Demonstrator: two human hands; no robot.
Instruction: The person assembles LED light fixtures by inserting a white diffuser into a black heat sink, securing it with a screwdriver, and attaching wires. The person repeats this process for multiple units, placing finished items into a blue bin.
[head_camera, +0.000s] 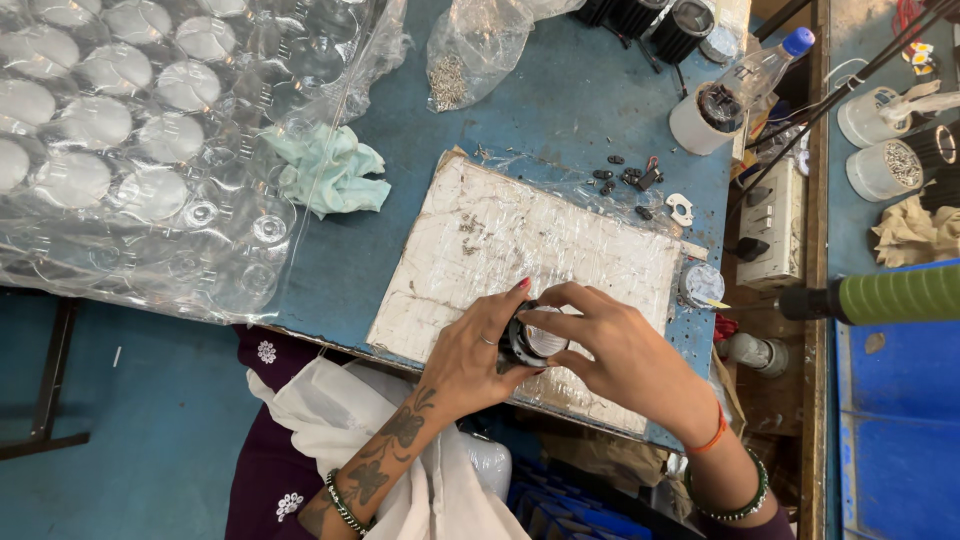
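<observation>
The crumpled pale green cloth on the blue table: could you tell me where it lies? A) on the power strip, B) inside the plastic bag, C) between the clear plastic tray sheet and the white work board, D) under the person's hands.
C: the green cloth lies on the blue table, between the clear tray sheet and the white board.

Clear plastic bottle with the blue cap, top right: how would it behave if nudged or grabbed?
The bottle already leans against the white cup, so a nudge would probably slide or topple it. It looks thin, clear and mostly empty: likely light, and apt to dent under a firm squeeze. Being round, it would probably roll once flat on the blue table.
</observation>
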